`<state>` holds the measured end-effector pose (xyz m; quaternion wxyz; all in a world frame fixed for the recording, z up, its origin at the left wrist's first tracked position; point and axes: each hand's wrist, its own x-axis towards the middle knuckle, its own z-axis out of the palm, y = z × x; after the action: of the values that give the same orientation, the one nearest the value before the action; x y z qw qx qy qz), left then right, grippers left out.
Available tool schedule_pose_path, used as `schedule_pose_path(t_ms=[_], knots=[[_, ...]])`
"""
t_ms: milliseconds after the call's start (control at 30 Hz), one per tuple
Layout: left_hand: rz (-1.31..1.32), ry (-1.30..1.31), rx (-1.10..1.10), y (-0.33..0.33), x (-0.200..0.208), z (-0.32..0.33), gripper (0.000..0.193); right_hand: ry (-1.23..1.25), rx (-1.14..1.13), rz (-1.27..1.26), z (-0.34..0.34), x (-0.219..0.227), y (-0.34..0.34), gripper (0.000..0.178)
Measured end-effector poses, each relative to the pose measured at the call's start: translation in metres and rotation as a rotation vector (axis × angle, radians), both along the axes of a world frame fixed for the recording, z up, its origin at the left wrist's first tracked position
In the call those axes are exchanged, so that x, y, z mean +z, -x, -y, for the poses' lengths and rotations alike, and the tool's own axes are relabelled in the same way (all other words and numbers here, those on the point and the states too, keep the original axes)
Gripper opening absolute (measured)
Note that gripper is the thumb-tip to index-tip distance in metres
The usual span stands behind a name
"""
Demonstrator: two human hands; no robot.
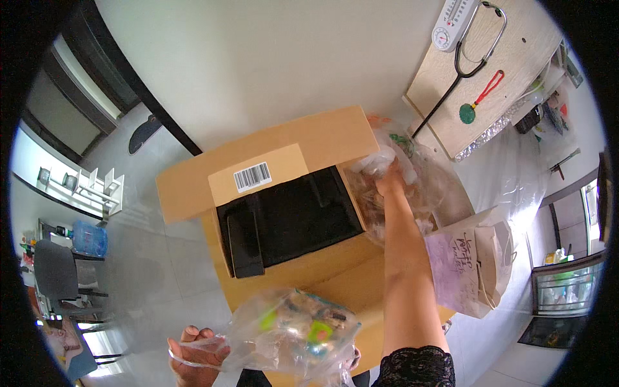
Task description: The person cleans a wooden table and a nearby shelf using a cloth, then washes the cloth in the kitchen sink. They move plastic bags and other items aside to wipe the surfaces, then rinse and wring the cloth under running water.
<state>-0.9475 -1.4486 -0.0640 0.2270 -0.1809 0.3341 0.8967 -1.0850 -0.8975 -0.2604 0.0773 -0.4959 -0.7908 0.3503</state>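
Note:
My left hand at the bottom edge grips the neck of a clear plastic bag filled with small colourful items. My right hand reaches forward into a heap of crumpled clear plastic bags, fingers closed on a bunch of the plastic beside the right flap of an open cardboard box. The box stands on the floor, its flaps spread, and its inside looks black.
A brown paper bag with handwriting stands to the right of my arm. A wooden board carries a stethoscope, a thermometer and a green medal. A blue water jug, a chair and white shelves lie at the left.

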Motion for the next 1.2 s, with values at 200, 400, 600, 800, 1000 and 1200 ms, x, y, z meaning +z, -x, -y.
schedule_pose_path(t_ms=[200,400,600,800,1000,1200], knots=[[-0.038,0.014,-0.056,0.001,-0.003,-0.006,0.050,-0.161,-0.265,-0.524,-0.025,0.049,-0.018,0.039],[-0.121,0.040,-0.105,0.003,0.006,-0.020,0.041,0.167,-0.376,-0.713,0.074,0.133,-0.156,0.029],[-0.165,0.105,-0.175,0.006,0.018,-0.049,0.037,0.413,-0.150,-0.725,0.200,0.111,-0.318,0.046],[-0.210,0.179,-0.218,0.002,0.013,-0.068,0.037,-0.056,0.426,0.378,0.208,0.107,-0.332,0.073],[-0.217,0.252,-0.182,0.003,0.009,-0.061,0.040,-0.308,0.612,-0.009,0.132,0.147,-0.202,0.081],[-0.232,0.211,-0.161,0.010,0.006,-0.050,0.035,-0.310,-0.007,-0.428,-0.015,0.028,-0.064,0.066]])
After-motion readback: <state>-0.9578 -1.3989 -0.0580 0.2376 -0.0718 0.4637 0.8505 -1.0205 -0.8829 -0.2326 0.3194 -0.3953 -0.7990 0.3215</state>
